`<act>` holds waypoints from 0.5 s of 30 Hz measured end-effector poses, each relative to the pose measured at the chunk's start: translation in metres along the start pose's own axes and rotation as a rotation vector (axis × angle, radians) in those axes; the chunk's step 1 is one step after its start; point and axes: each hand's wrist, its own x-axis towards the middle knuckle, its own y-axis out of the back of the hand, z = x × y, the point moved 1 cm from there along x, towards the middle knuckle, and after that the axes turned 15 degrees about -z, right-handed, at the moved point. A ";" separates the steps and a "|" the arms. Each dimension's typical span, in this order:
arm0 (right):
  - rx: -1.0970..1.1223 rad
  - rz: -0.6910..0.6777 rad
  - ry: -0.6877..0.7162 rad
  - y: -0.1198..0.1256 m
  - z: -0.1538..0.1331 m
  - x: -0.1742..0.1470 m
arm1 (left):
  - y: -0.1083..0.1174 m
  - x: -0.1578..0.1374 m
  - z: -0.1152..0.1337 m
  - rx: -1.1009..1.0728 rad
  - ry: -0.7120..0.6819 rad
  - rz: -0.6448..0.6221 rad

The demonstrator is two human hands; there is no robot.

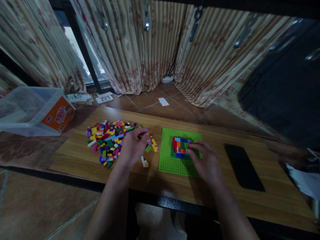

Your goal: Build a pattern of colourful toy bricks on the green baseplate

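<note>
On a green studded baseplate [167,163] stands a small block of toy bricks [180,146] in red, blue, orange, white and green. My right hand [206,161] reaches over its right side, thumb and fingers closed on a small pale brick [187,151] at its edge. Over the right part of a loose pile of coloured bricks [110,143] hovers my left hand [135,145]. Its thumb and fingertips are pinched together; whatever is between them is too small to make out. A white and yellow brick piece [144,162] lies just in front of the pile.
A black phone-like slab [243,166] lies on the wooden table [75,156], right of the baseplate. Beyond the left end sits a clear plastic bin [27,110] with an orange label. Patterned curtains [155,46] hang behind, and papers [163,101] lie on the tiled floor.
</note>
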 end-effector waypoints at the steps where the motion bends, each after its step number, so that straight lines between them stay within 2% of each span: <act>1: -0.009 0.034 -0.022 0.000 0.000 0.001 | 0.000 0.000 0.001 0.004 0.002 0.002; 4: -0.046 0.088 -0.090 -0.007 0.000 0.003 | 0.000 0.000 0.001 0.008 -0.007 0.005; 10: -0.138 0.044 -0.175 -0.027 0.002 0.005 | 0.001 0.000 0.000 0.036 -0.002 0.009; 15: -0.139 0.022 -0.200 -0.032 0.001 0.005 | 0.002 -0.001 0.003 0.053 -0.013 0.018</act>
